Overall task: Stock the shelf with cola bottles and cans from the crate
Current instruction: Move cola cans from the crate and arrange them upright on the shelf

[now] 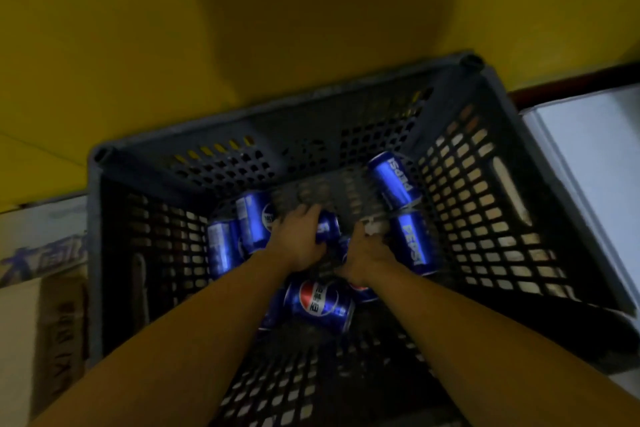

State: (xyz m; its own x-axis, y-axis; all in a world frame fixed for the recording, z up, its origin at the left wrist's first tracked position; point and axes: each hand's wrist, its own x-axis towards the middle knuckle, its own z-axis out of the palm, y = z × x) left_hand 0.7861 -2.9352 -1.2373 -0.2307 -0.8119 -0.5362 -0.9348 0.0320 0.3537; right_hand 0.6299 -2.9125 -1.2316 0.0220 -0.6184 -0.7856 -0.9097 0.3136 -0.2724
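Both my hands reach down into a dark grey perforated crate (pixel 346 107). Several blue cola cans lie on their sides on its bottom. My left hand (pixel 298 239) grips one blue can (pixel 327 227) in the middle, fingers curled over it. My right hand (pixel 367 251) is curled round another can (pixel 344 246) just beside it, mostly hidden under the palm. Loose cans lie at the left (pixel 254 218), at the right (pixel 414 243), at the far right corner (pixel 391 180) and near me (pixel 320 303). No bottles or shelf show.
A yellow floor (pixel 207 28) stretches beyond the crate. A white box (pixel 595 149) stands to the right of it, and cardboard boxes (pixel 45 288) with printed lettering stand to the left. The crate's walls rise high around my forearms.
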